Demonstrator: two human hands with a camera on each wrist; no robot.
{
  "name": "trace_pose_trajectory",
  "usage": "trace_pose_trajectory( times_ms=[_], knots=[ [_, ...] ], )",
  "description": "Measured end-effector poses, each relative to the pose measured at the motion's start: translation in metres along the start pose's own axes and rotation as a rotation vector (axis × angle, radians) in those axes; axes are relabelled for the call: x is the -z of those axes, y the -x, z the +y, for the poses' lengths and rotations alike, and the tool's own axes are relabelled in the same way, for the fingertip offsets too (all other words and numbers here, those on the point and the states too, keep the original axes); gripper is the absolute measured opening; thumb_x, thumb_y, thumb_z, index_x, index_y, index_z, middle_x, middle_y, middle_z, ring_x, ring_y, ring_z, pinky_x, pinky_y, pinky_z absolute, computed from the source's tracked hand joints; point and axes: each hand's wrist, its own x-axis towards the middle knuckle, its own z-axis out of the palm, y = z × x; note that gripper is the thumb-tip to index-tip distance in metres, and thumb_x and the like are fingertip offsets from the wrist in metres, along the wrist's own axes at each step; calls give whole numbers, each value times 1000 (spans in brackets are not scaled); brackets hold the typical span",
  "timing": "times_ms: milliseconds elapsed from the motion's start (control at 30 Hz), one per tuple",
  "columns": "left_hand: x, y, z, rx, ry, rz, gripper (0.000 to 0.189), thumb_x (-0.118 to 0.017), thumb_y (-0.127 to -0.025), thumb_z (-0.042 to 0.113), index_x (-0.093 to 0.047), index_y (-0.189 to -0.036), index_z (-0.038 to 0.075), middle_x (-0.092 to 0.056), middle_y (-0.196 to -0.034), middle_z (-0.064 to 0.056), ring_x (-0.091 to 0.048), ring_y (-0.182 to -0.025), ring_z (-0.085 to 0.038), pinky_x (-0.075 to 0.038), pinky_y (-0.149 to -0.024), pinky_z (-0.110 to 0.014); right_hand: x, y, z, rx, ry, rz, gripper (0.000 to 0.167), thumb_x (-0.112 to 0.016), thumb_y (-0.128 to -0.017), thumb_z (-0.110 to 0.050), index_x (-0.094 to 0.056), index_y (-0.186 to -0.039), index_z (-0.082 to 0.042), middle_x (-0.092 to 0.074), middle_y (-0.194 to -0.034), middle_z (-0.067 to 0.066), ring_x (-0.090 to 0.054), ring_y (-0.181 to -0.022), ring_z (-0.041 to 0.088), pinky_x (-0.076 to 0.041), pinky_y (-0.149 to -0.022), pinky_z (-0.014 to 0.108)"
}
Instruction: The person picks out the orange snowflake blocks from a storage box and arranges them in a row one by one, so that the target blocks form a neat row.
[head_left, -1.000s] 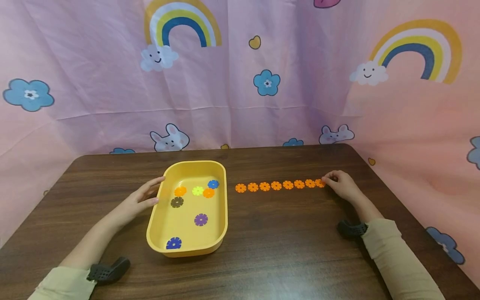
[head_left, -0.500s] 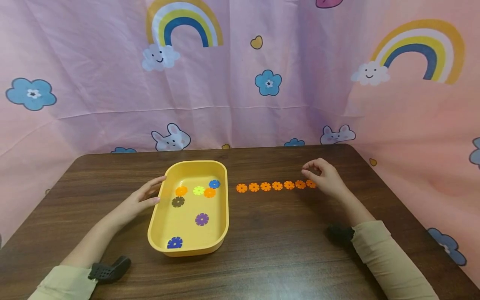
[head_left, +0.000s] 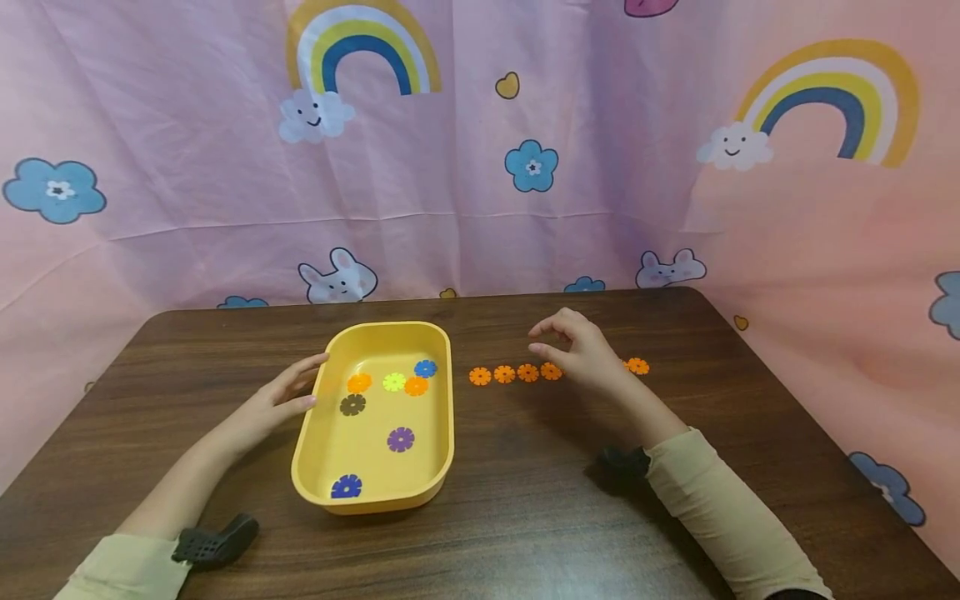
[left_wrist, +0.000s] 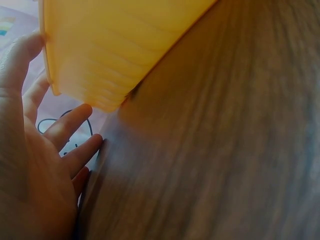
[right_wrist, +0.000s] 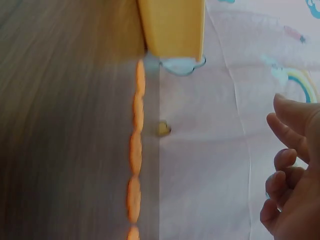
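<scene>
My left hand (head_left: 264, 408) rests fingertips and thumb against the left rim of the yellow tub (head_left: 298, 467), its fingers spread in the left wrist view. Several notched flower discs lie in the tub, among them a purple disc (head_left: 401, 440), a dark blue disc (head_left: 347, 487) and a lime disc (head_left: 394, 382). Right of the tub runs a straight row of orange discs (head_left: 504, 374). Over this row hovers my right hand (head_left: 587, 354), fingers loosely bent, thumb and forefinger apart with nothing between them. It hides part of the row; the end orange disc (head_left: 637, 366) shows beyond the wrist.
The dark wood table (head_left: 525, 517) carries all of this. A pink curtain (head_left: 480, 167) printed with rainbows and clouds hangs along its far and side edges. Black straps with a dark mount (head_left: 217, 540) sit at the wrists.
My right hand has left the orange disc at the row's right end and moved left above the row toward the tub. The left hand and the tub have stayed put.
</scene>
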Motion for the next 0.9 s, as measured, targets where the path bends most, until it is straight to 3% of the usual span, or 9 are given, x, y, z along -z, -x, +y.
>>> trace_pose_trajectory(
  times_ms=[333,600,767,900],
  knots=[
    [1,1,-4,-2,3,6,58,-48,-100,10,-23,-151,9,-28,-147,-30,-24,-132,-52,-30,-95,-69,-34,-21,-30,122,-8,-67,21,-76,-84,-17,-71,-102,-8,-56,-88,3,-48,-84,30,-38,-71,37],
    [1,1,-6,-7,14,3,58,-48,-100,10,-22,-152,9,-28,-148,-29,-24,-132,-52,-30,-95,-69,-69,-37,-52,192,-24,-139,26,-77,-82,-20,-71,-104,-7,-55,-86,-1,-45,-82,19,-36,-70,30],
    [1,1,-6,-6,10,5,58,-48,-100,10,-23,-151,10,-28,-148,-29,-24,-133,-52,-29,-95,-70,-84,-47,-65,186,-55,-222,28,-76,-83,-22,-71,-107,-8,-54,-89,0,-50,-82,26,-40,-67,26],
    [1,0,-7,-13,10,8,57,-48,-99,10,-23,-151,9,-29,-147,-28,-25,-132,-51,-30,-95,-68,-94,-56,-73,150,-91,-271,28,-76,-84,-23,-71,-109,-11,-57,-94,-3,-50,-86,21,-43,-72,27]
  ],
)
